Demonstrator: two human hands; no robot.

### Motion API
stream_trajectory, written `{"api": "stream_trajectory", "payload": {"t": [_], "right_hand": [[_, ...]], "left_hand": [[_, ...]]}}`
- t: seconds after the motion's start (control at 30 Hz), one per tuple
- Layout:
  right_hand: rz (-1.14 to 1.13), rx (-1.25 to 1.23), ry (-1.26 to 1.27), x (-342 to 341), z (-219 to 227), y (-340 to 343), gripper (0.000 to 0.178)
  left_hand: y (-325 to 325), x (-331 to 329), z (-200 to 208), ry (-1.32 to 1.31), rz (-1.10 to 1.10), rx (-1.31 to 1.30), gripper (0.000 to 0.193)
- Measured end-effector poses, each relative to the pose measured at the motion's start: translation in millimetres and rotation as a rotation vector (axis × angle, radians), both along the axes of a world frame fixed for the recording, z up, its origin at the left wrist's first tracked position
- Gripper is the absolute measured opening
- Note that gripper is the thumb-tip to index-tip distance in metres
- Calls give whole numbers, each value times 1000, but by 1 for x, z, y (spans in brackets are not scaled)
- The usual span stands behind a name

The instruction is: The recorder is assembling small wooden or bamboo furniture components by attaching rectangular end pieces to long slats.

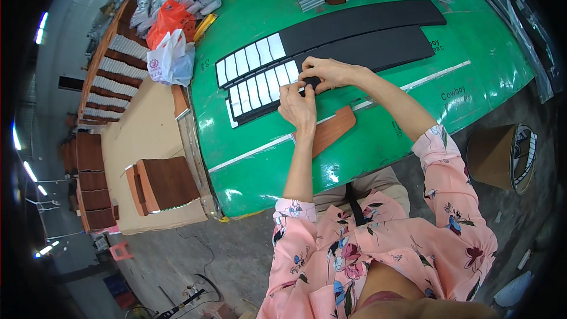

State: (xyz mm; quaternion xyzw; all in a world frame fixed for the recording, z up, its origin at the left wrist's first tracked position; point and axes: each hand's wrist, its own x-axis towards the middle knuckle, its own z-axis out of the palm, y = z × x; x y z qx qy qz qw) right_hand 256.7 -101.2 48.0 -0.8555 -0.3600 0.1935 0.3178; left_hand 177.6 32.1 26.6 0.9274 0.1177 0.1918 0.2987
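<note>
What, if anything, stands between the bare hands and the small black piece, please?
Nothing visible does: the bare left hand and bare right hand both appear to touch the small black piece. The flat reddish-brown panel lies lower in the view, not between them.

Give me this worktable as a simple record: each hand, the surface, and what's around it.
Left hand: at a small black piece
Right hand: at the same piece
Piece's shape: mostly hidden by the hands
Surface: green table cover
Beyond hands: two long black rows, white panels toward their left ends
Nearer: flat reddish-brown piece, partly behind left forearm
Far left: red plastic bag, white plastic bag
Floor, right: brown bin
</note>
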Motion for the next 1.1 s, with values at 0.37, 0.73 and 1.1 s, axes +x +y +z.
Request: {"api": "stream_trajectory", "payload": {"t": [0.37, 0.73, 1.1], "right_hand": [[-57, 91, 74, -10, 10, 0, 80], [-153, 411, -643, -137, 21, 15, 27], [-90, 328, -610, -194, 16, 21, 24]], "left_hand": [[28, -43, 29, 121, -129, -1378, 16], [53, -134, 30, 197, -186, -1670, 29], [50, -187, 17, 346, -164, -1598, 28]]}}
